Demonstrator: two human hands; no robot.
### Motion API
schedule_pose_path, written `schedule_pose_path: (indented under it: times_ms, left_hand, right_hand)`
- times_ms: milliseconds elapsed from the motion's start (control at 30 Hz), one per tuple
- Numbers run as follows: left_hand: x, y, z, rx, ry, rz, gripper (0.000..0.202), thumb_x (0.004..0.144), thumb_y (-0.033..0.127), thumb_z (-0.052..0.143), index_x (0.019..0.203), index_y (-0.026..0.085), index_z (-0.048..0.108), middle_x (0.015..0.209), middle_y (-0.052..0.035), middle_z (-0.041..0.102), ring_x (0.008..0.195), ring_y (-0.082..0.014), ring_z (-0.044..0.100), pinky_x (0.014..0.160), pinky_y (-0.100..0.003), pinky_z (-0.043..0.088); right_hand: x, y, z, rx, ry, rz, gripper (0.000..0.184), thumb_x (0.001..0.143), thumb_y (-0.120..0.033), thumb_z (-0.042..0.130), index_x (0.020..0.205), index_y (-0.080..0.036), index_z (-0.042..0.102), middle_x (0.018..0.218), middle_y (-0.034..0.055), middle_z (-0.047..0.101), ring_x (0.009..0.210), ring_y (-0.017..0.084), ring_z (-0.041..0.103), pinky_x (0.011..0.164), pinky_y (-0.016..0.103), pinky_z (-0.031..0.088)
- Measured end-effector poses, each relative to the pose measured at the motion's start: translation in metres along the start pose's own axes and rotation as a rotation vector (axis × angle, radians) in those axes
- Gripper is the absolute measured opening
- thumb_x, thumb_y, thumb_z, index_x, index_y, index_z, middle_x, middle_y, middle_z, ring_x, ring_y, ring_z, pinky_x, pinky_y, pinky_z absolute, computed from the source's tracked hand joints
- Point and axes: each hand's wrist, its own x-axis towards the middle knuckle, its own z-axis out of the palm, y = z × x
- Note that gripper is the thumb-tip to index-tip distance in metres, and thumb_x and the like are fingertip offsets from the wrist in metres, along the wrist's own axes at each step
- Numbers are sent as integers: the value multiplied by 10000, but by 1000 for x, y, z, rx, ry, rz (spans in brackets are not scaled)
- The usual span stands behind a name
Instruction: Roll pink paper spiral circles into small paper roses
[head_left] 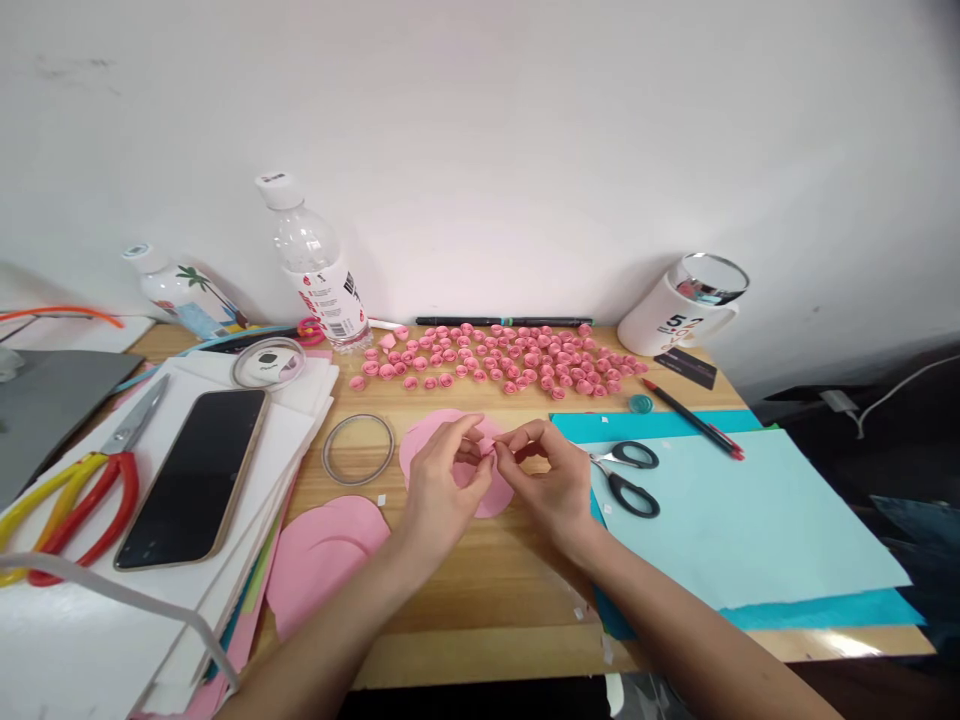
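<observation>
Between my two hands, over the middle of the wooden desk, is a small piece of pink paper (pixel 487 444). My left hand (pixel 450 465) pinches it between thumb and fingers. From the other side my right hand (pixel 546 468) also grips it with thumb and forefinger. Beneath them lies a round pink paper cutout (pixel 421 437), partly covered by my hands. More pink paper cutouts (pixel 322 555) are by my left forearm. Many small rolled pink paper roses (pixel 525 358) are spread along the back of the desk.
Left of my hands are a tape roll (pixel 358 450), a phone (pixel 193 478) and red-yellow scissors (pixel 97 480) on stacked paper. A bottle (pixel 319 265) and a mug (pixel 679 308) stand near the wall. Black-handled scissors (pixel 632 480) rest on light blue paper (pixel 742 520).
</observation>
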Motion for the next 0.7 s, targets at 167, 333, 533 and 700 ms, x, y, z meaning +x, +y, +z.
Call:
schedule_pose_path:
  times_ms: [167,333,533,700]
  left_hand:
    - [-2,-3,4,-9,41,-43,291,801,148,525,1088,185,552,868,-45,621,792,-139,635,751,-277,538]
    - [-4,-2,6,-13,68,-36,178,816,157,503,966,180,595,945,-61,615,865,-149,619,779,-280,520]
    - [-6,5,9,-139,43,-116,295,815,204,539,1109,193,515,947,-49,639,857,-149,647,767,-271,530]
    - [-7,2,9,-131,46,-105,305,798,194,555,1103,192,527,962,-49,645,847,-141,648,774,-260,527]
  right_hand:
    - [-4,-3,2,-13,-16,15,148,742,-207,602,662,-220,479,641,-7,628,558,128,572,511,255,462]
    - [-7,-4,4,1,7,-36,172,751,-191,593,647,-227,461,622,-19,599,569,125,560,543,263,457]
    - [-2,-4,3,249,26,227,219,733,-244,631,660,-219,426,645,-9,586,588,130,569,530,255,453]
    - [-2,-7,4,344,22,296,235,709,-252,658,671,-214,428,651,-9,578,572,123,558,498,238,427]
